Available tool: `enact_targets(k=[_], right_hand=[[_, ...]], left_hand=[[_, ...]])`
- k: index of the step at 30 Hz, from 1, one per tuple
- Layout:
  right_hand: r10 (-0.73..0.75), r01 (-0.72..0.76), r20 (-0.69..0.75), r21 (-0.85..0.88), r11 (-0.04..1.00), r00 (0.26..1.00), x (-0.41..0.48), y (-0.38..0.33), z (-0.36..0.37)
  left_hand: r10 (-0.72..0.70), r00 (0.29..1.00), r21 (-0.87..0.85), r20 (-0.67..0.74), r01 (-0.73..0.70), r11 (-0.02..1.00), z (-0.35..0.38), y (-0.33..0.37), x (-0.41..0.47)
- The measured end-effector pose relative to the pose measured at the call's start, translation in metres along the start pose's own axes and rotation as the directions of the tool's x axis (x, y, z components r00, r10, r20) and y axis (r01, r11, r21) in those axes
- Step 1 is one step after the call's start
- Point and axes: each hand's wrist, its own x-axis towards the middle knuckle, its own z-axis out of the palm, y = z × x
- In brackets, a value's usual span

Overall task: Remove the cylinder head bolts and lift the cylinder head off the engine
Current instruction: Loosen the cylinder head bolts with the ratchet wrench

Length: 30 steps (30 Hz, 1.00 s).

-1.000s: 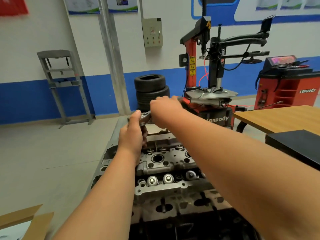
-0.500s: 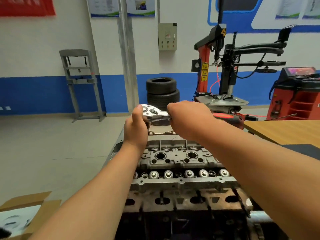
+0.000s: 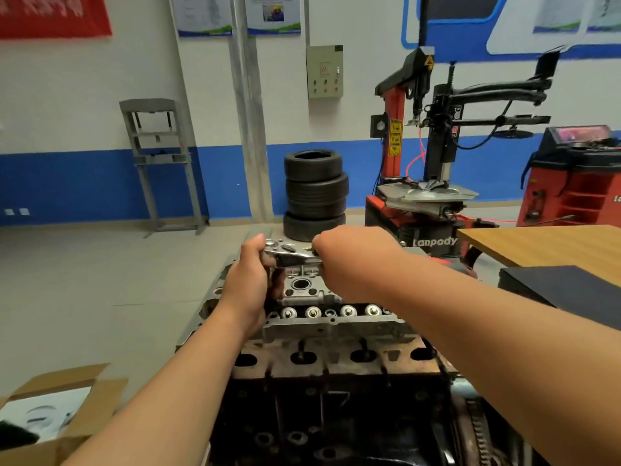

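1. Both hands are on one tool: the left hand (image 3: 248, 280) is curled around the head end of the ratchet (image 3: 290, 255) and whatever hangs below it, and the right hand (image 3: 349, 260) is clamped over the handle, above the far edge of the cylinder head (image 3: 312, 297), which sits bolted on the engine block (image 3: 329, 408)
2. No bolt can be seen under the left hand, so whether the socket is fully seated cannot be told; if it sits crooked, a hard pull would likely round the bolt or let the tool jump off
3. A sudden slip would probably drive the right-hand knuckles into the casting or the row of shiny round caps (image 3: 331, 311) just below
4. Reaching to the far side with both arms stretched gives weak leverage, so a stuck bolt could throw the person off balance
5. Nearby stand a wooden table (image 3: 544, 243) on the right, a cardboard box (image 3: 57, 415) at lower left, and stacked tyres (image 3: 314, 193) and a tyre changer (image 3: 433, 169) beyond; none blocks the swing, though the table may hamper lifting the head away to that side
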Motion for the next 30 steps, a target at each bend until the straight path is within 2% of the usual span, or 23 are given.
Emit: enact_targets(k=[4,8,13,18,24,30], right_hand=[[0.009,-0.01,-0.04,-0.033,0.999,0.999,0.0,-0.004,-0.015],[0.039,-0.039,0.027,-0.013,0.999,0.999,-0.002,-0.01,-0.015],[0.078,-0.079,0.08,0.014,0.997,0.994,-0.006,-0.011,-0.022],[0.047,-0.049,0.118,0.014,0.999,0.992,-0.012,-0.024,-0.041],[-0.017,0.021,0.066,-0.057,0.998,0.998,-0.016,-0.044,-0.041],[0.01,-0.017,-0.043,-0.159,0.987,0.999,0.01,-0.01,-0.009]], left_hand=[[0.084,0.996,-0.069,-0.023,-0.085,0.994,0.002,0.005,0.003],[0.015,1.0,-0.118,-0.02,-0.017,0.993,0.0,0.001,0.007],[-0.013,0.999,-0.071,0.05,0.017,0.997,-0.001,-0.002,0.013],[0.015,0.996,-0.138,0.088,-0.002,0.99,-0.002,0.002,0.013],[-0.013,0.998,-0.205,0.065,0.026,0.978,-0.005,0.002,0.01],[-0.045,0.998,-0.089,0.054,0.05,0.995,-0.008,-0.005,0.01]])
